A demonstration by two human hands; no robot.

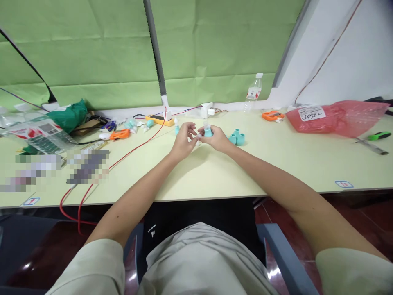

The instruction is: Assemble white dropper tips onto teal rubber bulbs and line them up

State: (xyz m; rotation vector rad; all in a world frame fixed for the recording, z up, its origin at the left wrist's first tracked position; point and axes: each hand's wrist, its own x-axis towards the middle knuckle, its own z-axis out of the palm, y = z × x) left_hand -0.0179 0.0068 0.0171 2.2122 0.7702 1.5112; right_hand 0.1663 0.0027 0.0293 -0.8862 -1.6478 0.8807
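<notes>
while two bare hands meet near the centre of the frame, the right hand (218, 139) holds one small teal plastic piece with a translucent top (208, 132), its fingers closed around it. the left hand (183, 141) is curled, its thumb and fingertips at one tiny whitish piece (199, 137) between the two hands; whether it grips this cannot be told, the spot being small and partly hidden. the held teal piece is over the pale yellow tabletop (196, 180), at mid-frame. just right of the right hand stand at least three small round teal plastic pieces with open necks (241, 139), close together. just left of the left hand stands one slim teal piece with a white tip (177, 128). two orange plastic objects (119, 135) lie on the table, one left of centre, one right. toward the upper right stands one clear plastic bottle with a white cap (253, 93); at the right lies one red plastic bag with a white label (337, 119).
</notes>
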